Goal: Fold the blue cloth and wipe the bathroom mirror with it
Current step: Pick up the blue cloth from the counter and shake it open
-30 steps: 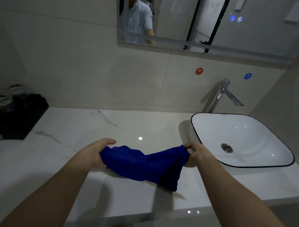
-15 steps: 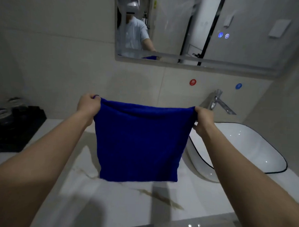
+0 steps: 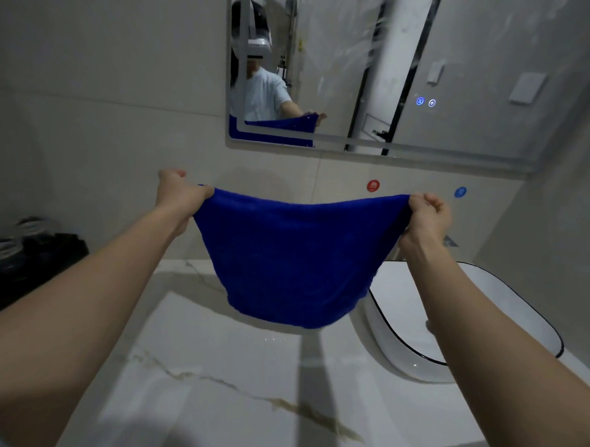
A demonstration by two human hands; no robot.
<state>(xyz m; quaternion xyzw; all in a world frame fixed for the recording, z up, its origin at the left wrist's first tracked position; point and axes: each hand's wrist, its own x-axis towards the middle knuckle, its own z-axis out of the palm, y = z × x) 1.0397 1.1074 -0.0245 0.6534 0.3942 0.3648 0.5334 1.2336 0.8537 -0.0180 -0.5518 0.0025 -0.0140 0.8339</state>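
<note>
The blue cloth [image 3: 292, 253] hangs in the air in front of me, spread between both hands above the marble counter. My left hand [image 3: 178, 194] pinches its upper left corner and my right hand [image 3: 427, 217] pinches its upper right corner. Its top edge sags a little in the middle and its lower part swings away toward the wall. The bathroom mirror [image 3: 429, 60] is on the wall above and behind the cloth, streaked, and shows the cloth's reflection at its lower left.
A white basin with a black rim [image 3: 486, 299] stands on the counter [image 3: 212, 371] at the right, partly behind my right arm. A black tray with glasses [image 3: 25, 255] sits at the far left. Red and blue round stickers mark the wall below the mirror.
Both hands lifted the cloth off the counter and spread it by its top corners. They have since moved wider apart and higher, and the cloth's lower edge has swung toward the wall.
</note>
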